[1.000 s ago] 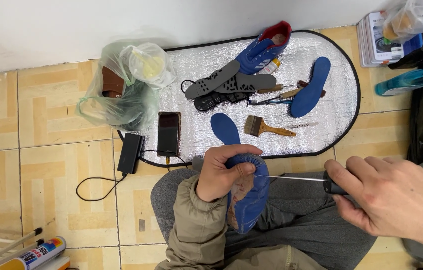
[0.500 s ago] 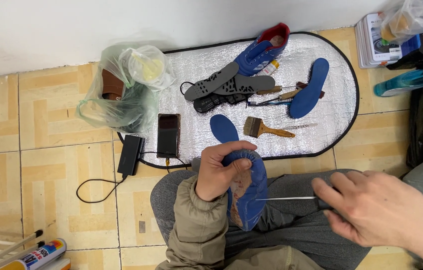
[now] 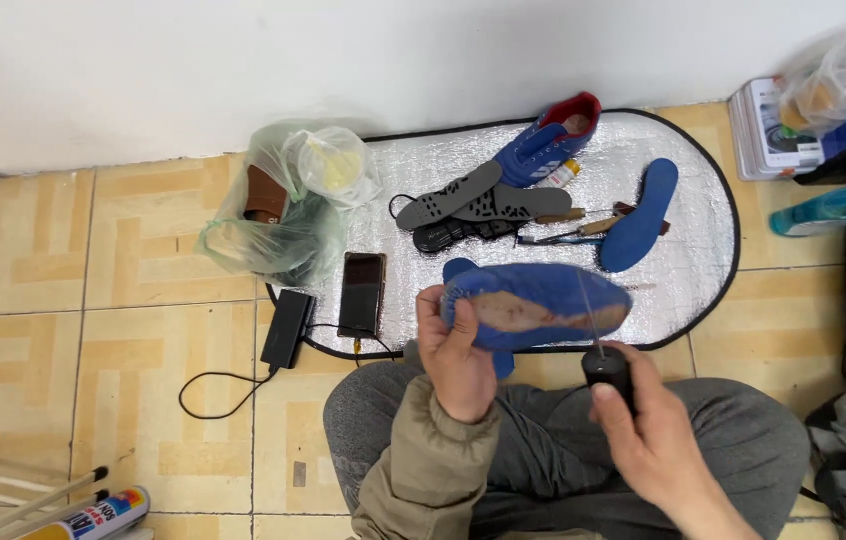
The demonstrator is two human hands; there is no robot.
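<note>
Above silver mat (image 3: 683, 290), blue shoe (image 3: 533, 305) in left hand (image 3: 455, 360), beside right hand (image 3: 643, 425).

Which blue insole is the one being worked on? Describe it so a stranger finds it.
Start at the oval silver foil mat by the white wall. At its near edge, the left hand holds up a blue insole sideways. Unlike the plain blue insole lying on the mat, it has a tan worn patch.

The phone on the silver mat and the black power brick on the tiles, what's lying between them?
In the head view, only the mat's black edge and a thin black cable running between the brick and the phone; nothing else sits there.
</note>
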